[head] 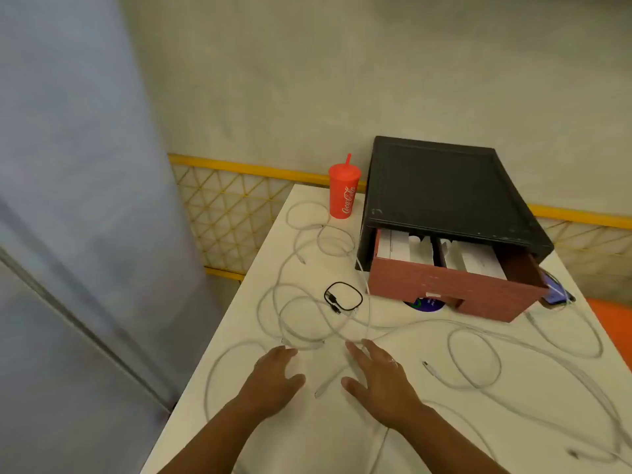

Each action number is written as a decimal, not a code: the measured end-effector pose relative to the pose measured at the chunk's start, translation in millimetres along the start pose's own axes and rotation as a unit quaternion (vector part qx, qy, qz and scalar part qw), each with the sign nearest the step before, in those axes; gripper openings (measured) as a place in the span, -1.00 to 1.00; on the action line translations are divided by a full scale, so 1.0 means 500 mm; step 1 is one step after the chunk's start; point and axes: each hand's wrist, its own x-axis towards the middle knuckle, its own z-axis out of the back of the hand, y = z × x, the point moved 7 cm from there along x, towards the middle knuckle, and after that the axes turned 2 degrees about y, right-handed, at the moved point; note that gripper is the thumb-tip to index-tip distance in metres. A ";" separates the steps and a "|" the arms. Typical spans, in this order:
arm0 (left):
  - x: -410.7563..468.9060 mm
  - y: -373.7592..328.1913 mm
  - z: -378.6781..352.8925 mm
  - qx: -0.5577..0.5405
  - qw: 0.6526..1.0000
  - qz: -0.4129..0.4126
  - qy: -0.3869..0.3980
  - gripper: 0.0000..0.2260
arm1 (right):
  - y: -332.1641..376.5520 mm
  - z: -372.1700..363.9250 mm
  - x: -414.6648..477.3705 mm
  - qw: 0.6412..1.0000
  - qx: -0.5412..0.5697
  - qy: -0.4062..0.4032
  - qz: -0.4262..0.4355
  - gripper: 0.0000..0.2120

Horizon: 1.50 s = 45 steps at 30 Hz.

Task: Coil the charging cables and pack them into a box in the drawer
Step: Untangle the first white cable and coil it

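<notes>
Soft, even light washes the white rectangular tabletop [318, 439], seen on my remote feed. It comes perhaps from overhead, though no lamp shows. Shadows are faint: a narrow dark band under the pulled-out reddish-brown drawer [444, 289] and pale smudges beneath the left hand [273, 378] and the right hand [379, 381]. The matte black plastic housing [441, 186] throws back no glare. The whole frame is soft and smeared, and the thin white charging cables [430, 368] nearly melt into the table. Wide-angle distortion bows the yellow metal rail [256, 167] and stretches the blurred grey-blue panel [68, 200] at left.
</notes>
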 end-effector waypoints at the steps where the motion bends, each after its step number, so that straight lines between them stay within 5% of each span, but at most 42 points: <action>1: -0.005 0.010 0.001 0.016 1.000 0.008 -0.006 -0.50 | 0.002 -0.007 -0.001 1.000 -0.001 0.011 0.001 -0.38; 11: -0.020 0.084 0.012 0.068 0.988 0.064 -0.122 -0.78 | -0.010 -0.073 0.008 0.997 -0.040 0.060 0.002 -0.39; 18: -0.019 0.088 0.012 -0.003 0.990 0.081 -0.116 -0.85 | -0.028 -0.104 -0.010 0.994 -0.059 0.087 0.008 -0.39; 27: -0.028 0.065 -0.018 -0.095 0.993 0.035 -0.057 -0.86 | -0.039 -0.128 -0.009 0.997 -0.079 0.025 0.000 -0.39; 35: -0.038 0.051 -0.040 0.103 0.970 -0.040 -0.216 -0.71 | -0.051 -0.142 -0.018 0.992 -0.102 -0.074 -0.016 -0.45; 45: -0.053 0.045 -0.066 0.207 0.897 -0.157 -0.357 -0.77 | -0.052 -0.148 -0.013 0.982 -0.105 -0.151 0.046 -0.14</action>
